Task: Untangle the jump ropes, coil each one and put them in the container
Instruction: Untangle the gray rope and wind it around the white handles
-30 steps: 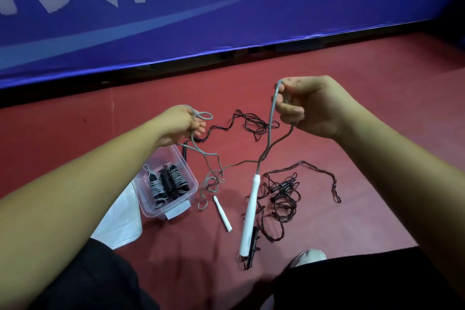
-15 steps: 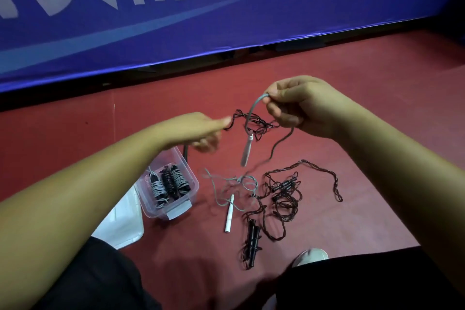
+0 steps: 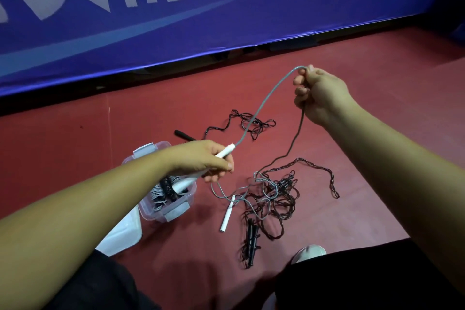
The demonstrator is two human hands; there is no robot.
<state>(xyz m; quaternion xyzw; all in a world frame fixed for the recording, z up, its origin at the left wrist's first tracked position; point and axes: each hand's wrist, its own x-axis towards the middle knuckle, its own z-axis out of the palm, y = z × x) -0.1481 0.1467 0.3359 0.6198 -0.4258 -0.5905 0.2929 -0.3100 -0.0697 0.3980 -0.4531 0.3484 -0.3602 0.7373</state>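
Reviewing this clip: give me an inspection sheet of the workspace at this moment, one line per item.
Surface: red floor, with ropes spread across it.
Job's things: grey rope strung between both hands; second white handle on the floor; dark rope tangle mixed with grey loops; clear container holds coiled ropes.
Clutter: container lid lies beside the container.
Grippers: left hand grips a white handle; right hand holds the grey rope and a dark strand.
Cables: nothing seen besides the ropes.
Surroundings: blue banner behind; shoe at the near edge.
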